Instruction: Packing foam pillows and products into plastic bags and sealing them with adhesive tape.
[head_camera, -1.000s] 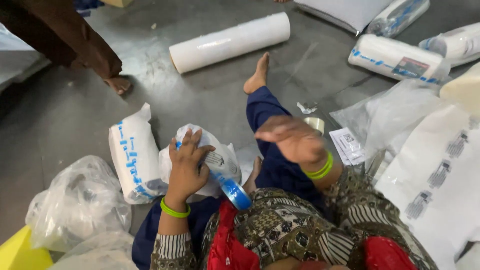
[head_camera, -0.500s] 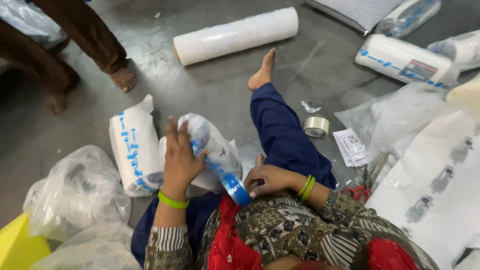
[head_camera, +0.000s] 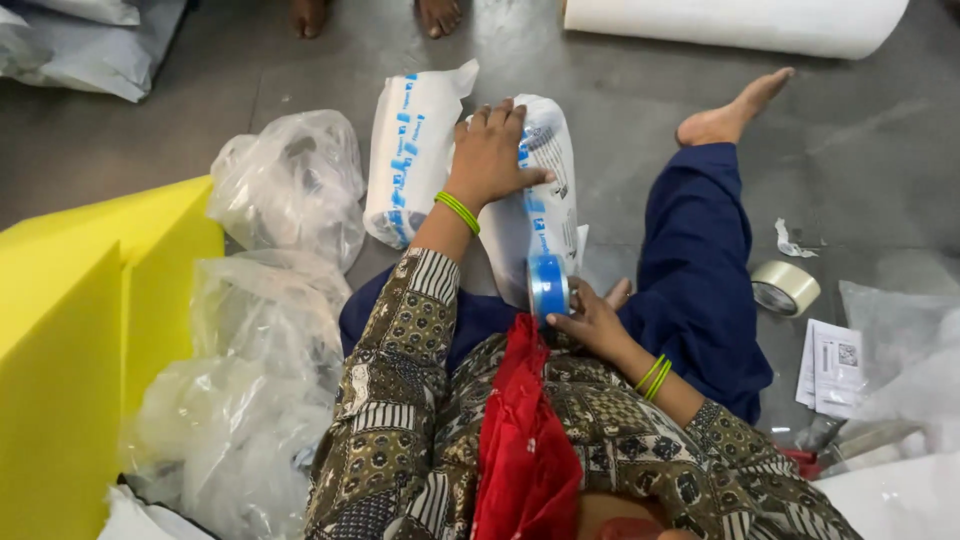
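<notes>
My left hand (head_camera: 488, 152) presses flat on the white package (head_camera: 540, 200) lying on the floor between my legs. My right hand (head_camera: 590, 322) grips the blue tape roll (head_camera: 548, 287) at its near end. I judge the tape must stay tight and straight.

Olive patterned sleeves, green bangles, red scarf, navy trousers, bare foot.
</notes>
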